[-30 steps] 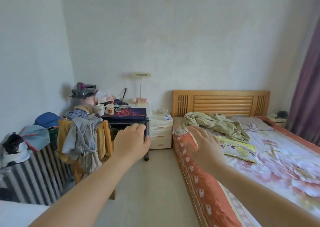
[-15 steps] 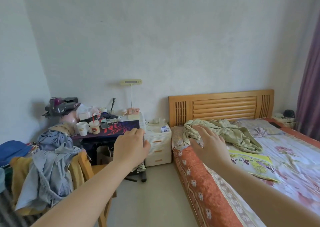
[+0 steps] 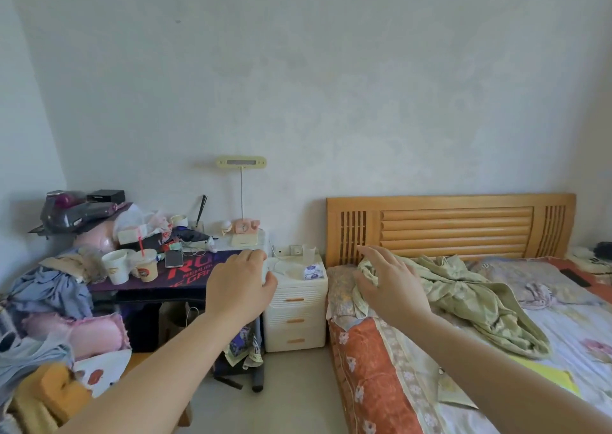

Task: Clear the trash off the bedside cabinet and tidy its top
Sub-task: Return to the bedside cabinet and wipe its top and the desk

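Both hands up in front, empty and well apart: left hand (image 3: 240, 289) with fingers loosely curled, grabbing nothing, right hand (image 3: 390, 284) spread flat with fingers splayed. Between them, further back, small white bedside cabinet (image 3: 295, 314) with three drawers, squeezed between the cluttered worktop (image 3: 185, 273) on the left and the bed (image 3: 496, 351) on the right. On the cabinet's top: a little white packet with purple print (image 3: 312, 272) near the right edge, a clear plastic cup (image 3: 308, 252) at the back, some white cable looped about, too blurry to say more. Worktop loaded with two paper cups (image 3: 116, 266), a phone (image 3: 174, 258), a pink clock (image 3: 246, 227). Crumpled green blanket (image 3: 463, 298) on the bed just past the right hand, wooden headboard (image 3: 453, 226) behind.
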The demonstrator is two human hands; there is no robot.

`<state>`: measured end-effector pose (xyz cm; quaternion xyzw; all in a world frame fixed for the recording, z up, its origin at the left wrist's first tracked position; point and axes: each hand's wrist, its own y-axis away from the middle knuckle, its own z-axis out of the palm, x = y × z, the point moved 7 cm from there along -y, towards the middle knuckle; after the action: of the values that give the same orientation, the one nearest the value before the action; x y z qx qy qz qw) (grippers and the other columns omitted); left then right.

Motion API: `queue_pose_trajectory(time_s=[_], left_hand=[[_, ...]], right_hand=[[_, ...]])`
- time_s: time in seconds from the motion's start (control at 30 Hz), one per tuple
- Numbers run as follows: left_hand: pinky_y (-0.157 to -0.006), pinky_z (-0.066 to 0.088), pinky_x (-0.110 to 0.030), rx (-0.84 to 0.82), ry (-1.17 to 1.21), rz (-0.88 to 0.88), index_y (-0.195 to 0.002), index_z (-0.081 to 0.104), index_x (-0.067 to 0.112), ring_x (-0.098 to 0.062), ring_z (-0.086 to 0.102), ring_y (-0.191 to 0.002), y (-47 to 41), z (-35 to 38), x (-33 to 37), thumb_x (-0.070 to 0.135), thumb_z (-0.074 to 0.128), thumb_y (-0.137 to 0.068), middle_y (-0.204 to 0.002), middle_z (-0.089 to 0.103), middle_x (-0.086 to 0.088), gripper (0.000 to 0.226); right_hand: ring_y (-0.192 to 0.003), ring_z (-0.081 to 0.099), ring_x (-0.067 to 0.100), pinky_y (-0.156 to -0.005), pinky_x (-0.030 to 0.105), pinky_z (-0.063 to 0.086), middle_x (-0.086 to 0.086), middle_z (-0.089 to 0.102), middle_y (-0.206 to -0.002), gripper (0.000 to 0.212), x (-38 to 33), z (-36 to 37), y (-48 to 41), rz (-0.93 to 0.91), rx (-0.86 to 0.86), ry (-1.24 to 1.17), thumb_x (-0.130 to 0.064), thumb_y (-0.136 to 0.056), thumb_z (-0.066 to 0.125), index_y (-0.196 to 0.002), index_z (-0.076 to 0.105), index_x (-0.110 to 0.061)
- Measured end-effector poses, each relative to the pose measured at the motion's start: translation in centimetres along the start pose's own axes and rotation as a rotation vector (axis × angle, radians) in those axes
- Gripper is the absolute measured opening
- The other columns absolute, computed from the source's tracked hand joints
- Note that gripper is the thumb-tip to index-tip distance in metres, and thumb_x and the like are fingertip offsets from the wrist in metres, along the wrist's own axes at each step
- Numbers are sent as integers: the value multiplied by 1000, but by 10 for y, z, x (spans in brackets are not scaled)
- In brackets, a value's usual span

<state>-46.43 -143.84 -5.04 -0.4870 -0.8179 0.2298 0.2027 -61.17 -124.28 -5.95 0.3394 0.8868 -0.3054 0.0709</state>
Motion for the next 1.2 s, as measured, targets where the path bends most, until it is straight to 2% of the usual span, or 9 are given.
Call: queue_pose_trajectory(time_s=[0.3, 0.57, 0.7, 0.9, 1.07, 1.2], left_hand=[[-72, 47, -36, -68, -40, -100, -115, 55, 18, -22, 60, -95, -102, 99, -28, 37, 44, -88, -110, 64, 1, 34], [-71, 50, -36, -76, -59, -108, -120, 53, 18, -21, 60, -95, -213, 192, -93, 37, 44, -89, -114, 63, 1, 38], [-73, 48, -35, -121, -71, -72, -122, 52, 17, -21, 60, -97, -274, 239, -116, 37, 43, -90, -117, 61, 1, 39], [-74, 46, -35, -165, -14, -33, -122, 52, 19, -21, 59, -100, -351, 311, -122, 37, 44, -88, -119, 60, 3, 39], [-66, 36, -31, -201, -28, 10, -118, 53, 20, -20, 59, -96, -400, 377, -122, 37, 45, -87, -116, 60, 4, 35], [-65, 37, -31, -193, -13, -19, -118, 54, 19, -21, 59, -99, -455, 427, -127, 34, 47, -87, -116, 61, 3, 36]], right_hand=[[-131, 37, 15, -107, 41, 30, -10, 39, -145, 49, 53, 74, -127, -62, -68, 3, -44, -91, 40, -137, 36, -31], [-133, 35, 14, -106, 39, 28, -10, 40, -145, 47, 76, 166, -246, -75, -51, 31, -43, -92, 42, -136, 38, -29], [-130, 38, 13, -105, 39, 28, -11, 42, -143, 45, 90, 208, -306, -25, -46, -3, -43, -92, 42, -135, 40, -30], [-130, 38, 14, -104, 37, 32, -8, 42, -143, 47, 124, 272, -372, 5, -99, -10, -41, -92, 43, -137, 40, -28], [-130, 39, 15, -104, 38, 33, -8, 45, -141, 43, 158, 313, -427, -2, -123, 9, -40, -92, 44, -133, 43, -28], [-132, 36, 14, -105, 39, 31, -9, 43, -143, 43, 193, 351, -480, -36, -169, 38, -40, -92, 44, -134, 42, -29]])
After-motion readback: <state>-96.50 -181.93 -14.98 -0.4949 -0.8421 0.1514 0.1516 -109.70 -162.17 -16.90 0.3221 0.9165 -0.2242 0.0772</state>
